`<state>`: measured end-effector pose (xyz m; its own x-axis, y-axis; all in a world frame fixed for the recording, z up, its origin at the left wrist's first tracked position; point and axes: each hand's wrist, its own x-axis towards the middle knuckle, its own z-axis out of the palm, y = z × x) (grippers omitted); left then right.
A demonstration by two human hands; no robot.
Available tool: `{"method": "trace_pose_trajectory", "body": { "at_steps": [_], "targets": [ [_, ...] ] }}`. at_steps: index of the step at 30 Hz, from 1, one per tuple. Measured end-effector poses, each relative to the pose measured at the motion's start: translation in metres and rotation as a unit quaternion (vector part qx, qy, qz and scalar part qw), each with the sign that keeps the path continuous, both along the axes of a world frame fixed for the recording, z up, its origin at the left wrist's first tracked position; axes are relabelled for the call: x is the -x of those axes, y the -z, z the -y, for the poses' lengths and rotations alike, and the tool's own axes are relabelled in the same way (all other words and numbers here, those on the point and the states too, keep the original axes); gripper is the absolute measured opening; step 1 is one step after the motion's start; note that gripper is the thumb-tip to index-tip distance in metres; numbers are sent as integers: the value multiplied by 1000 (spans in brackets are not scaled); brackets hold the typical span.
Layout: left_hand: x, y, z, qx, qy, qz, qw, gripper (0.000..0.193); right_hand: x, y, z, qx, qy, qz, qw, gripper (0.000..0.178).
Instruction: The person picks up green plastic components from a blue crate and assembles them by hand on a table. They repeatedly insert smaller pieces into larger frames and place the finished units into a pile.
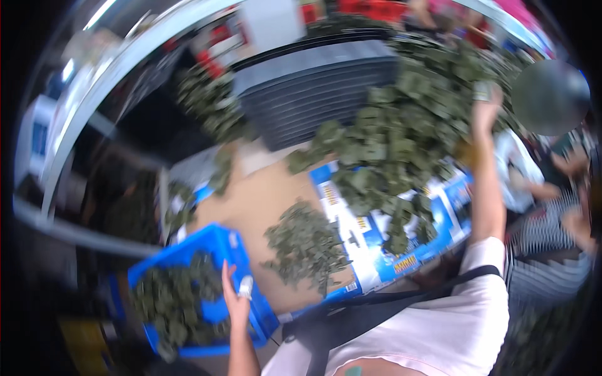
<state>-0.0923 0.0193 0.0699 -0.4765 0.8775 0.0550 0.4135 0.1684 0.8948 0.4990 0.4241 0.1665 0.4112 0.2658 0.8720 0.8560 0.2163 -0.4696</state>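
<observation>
My left hand is over the right side of a blue plastic crate, fingers apart and nothing held, with a white wrap on a finger. Inside the crate lie green leafy sprigs. Far off to the right, my right arm stretches out, and my right hand is at the edge of a big heap of green leafy stems. Motion smears its fingers, so their grip does not show; something white is on or at them. A smaller leafy bunch rests on the brown tabletop between my arms.
Behind the table surface stands a stack of dark grey ridged trays. Blue and white printed cardboard lies under the heap. More leaves sit left of the trays. Other people are at the right. A metal frame curves along the left.
</observation>
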Motion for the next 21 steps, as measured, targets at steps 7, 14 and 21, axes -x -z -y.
{"method": "trace_pose_trajectory", "body": {
  "at_steps": [7,14,21],
  "targets": [
    [69,24,116,31,-315,-178,932,57,-177,-2,-169,209,-108,232,944,76],
    [82,15,186,40,-477,-39,877,55,-193,-16,-241,425,99,248,865,71],
    [141,68,171,217,-320,-178,905,51,-139,1,-146,171,5,306,937,55]
  ]
}}
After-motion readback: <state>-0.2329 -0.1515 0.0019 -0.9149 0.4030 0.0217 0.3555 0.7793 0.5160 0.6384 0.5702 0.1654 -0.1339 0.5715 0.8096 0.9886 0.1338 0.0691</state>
